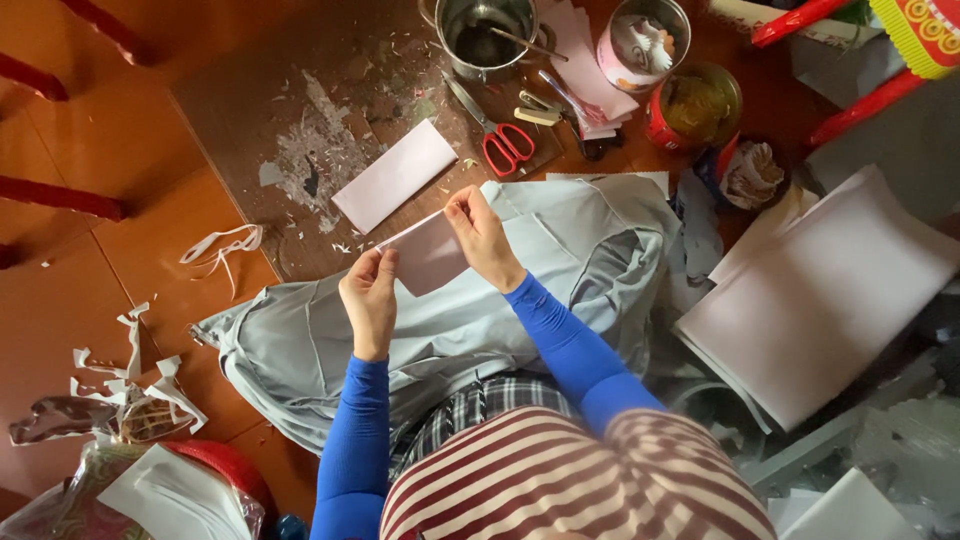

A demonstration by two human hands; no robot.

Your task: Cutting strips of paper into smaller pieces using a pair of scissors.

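Both hands hold one small pale pink sheet of paper above a grey cloth spread over my lap. My left hand pinches the sheet's lower left corner. My right hand grips its upper right edge with the fingertips. The sheet looks folded or doubled. Blue sleeves cover both forearms.
Another pale sheet lies on a brown board beside red-handled scissors. A metal pot, tins and a jar stand beyond. A stack of paper lies at right. Paper scraps litter the orange floor at left.
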